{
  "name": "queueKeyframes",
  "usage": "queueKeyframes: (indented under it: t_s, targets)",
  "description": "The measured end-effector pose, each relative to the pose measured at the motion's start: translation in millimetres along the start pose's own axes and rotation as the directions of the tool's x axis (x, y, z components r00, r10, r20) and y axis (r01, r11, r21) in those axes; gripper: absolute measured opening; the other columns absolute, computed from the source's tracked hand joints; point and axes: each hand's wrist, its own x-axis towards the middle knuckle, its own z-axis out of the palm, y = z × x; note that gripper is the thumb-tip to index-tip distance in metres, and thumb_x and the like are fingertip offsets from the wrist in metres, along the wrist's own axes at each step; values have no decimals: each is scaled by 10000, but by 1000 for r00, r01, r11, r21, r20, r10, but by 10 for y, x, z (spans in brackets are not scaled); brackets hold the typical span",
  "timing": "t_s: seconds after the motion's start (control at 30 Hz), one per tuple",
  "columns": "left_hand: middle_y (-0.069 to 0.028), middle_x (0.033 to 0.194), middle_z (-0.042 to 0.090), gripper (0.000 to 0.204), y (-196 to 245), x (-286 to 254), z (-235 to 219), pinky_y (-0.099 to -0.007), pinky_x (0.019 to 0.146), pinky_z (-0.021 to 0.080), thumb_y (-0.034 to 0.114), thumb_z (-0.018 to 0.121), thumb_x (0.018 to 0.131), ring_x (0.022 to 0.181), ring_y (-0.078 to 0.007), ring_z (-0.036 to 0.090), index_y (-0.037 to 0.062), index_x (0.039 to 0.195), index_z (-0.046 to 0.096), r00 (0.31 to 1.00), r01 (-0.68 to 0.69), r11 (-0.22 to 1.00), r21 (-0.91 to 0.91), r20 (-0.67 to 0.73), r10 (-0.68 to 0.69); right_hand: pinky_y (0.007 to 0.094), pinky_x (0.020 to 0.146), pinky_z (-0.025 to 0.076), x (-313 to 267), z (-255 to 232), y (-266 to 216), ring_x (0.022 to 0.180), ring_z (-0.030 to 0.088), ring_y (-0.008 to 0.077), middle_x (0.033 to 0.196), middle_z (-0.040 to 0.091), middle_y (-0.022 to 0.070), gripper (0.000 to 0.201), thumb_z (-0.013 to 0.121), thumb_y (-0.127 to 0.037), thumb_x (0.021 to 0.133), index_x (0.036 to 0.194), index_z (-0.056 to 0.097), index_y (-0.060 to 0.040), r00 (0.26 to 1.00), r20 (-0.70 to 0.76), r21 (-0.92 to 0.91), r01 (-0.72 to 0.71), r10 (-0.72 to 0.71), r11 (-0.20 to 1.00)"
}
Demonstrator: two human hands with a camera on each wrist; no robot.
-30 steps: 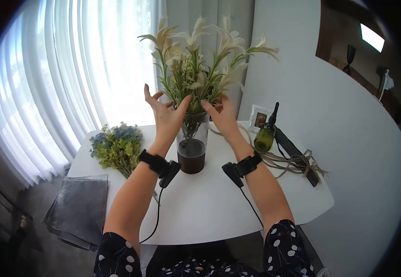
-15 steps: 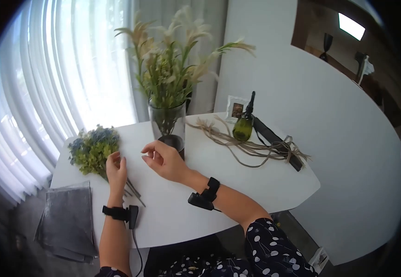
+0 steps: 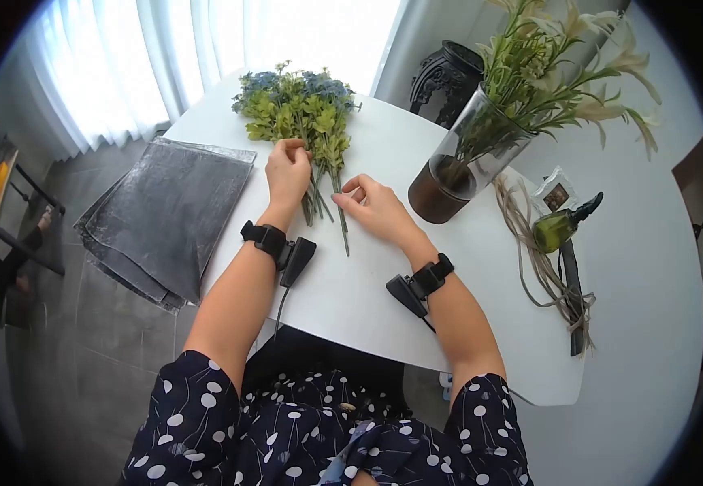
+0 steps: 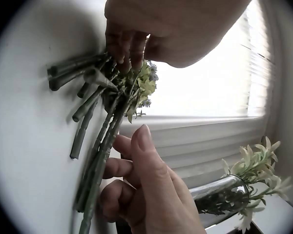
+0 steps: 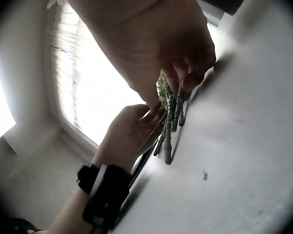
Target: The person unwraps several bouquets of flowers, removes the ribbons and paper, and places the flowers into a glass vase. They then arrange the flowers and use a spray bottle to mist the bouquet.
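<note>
A bunch of blue flowers with green leaves (image 3: 299, 105) lies on the white table (image 3: 351, 300), its stems towards the person. The left hand (image 3: 287, 178) grips the upper stems with curled fingers; in the left wrist view this hand (image 4: 171, 29) covers part of them. At the bunch's right side is the right hand (image 3: 380, 212), thumb and bent fingers apart beside the stems (image 4: 100, 170). Its thumb tip overlaps a stem in the head view; contact is unclear. In the right wrist view, the right hand (image 5: 156, 44) partly hides the bunch.
Right of the hands stands a glass vase (image 3: 449, 190) of pale lilies (image 3: 562, 73). Farther right are a green bottle (image 3: 554, 231), a small frame (image 3: 556, 193) and ribbon strands (image 3: 530, 259). Grey sheets (image 3: 173, 215) overhang the left edge. A dark ornate stand (image 3: 447, 77) is behind.
Both hands have left the vase and moved to the blue flower bunch. The left hand has taken hold of its stems. The head view has turned left and down.
</note>
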Motion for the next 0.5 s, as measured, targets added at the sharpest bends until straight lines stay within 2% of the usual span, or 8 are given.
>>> queueKeyframes:
  t_s: [0.1,0.13,0.23,0.3,0.33,0.4,0.43,0.5]
  targets:
    - [-96,786,676,198,10,-68,24,-283,618,497,143,595,826,668,-145,627,-13,933,652,983,-178,955,236,88,161,335,651,493,9,34,22,695,648,259,759,670,130,376,626,-355,815,939,612,-1,1000,-1,-66,13,-13,998]
    - [-96,786,676,198,56,-97,27,-283,618,497,143,595,826,668,-145,627,-13,933,652,983,-177,955,237,80,162,335,651,493,24,52,74,695,648,259,759,670,130,376,626,-355,815,939,612,-1,1000,3,-68,20,-20,998]
    - [-108,785,675,210,114,-177,31,-286,653,493,167,628,798,671,-162,626,-15,896,668,972,-176,944,281,200,122,319,610,488,33,121,229,635,635,214,722,661,128,319,617,-283,812,923,604,16,995,-97,31,31,-28,999]
    - [-115,779,673,199,128,-199,41,-285,622,478,163,628,801,659,-166,613,-13,884,673,951,-285,894,345,217,220,264,542,458,17,119,233,563,578,121,692,641,81,222,585,-180,830,917,592,23,972,-234,179,47,-4,983]
    - [-115,779,673,199,143,-207,53,-285,622,478,163,628,801,659,-166,613,-13,884,673,951,-287,893,346,217,221,264,542,458,15,120,225,563,578,121,692,641,81,222,585,-180,830,917,592,23,972,-235,180,48,-4,983]
    - [-85,745,656,197,264,-230,68,-272,588,454,164,606,841,641,-127,579,-18,867,677,959,-273,909,314,166,231,209,505,410,17,122,206,541,496,40,665,599,22,149,567,-105,842,910,573,28,936,-351,401,136,14,906]
    - [-85,745,656,197,309,-237,75,-272,588,454,164,606,841,641,-127,579,-18,867,677,958,-276,909,313,163,235,209,505,410,17,124,209,541,496,40,665,599,22,149,567,-105,842,910,573,28,936,-353,399,141,10,906]
    - [-93,715,613,246,375,-249,95,-274,569,430,197,578,879,601,-134,542,-33,899,660,956,-163,987,9,251,155,190,492,379,7,135,224,538,449,15,665,571,-12,104,556,-67,846,897,554,23,950,-307,446,196,-56,874]
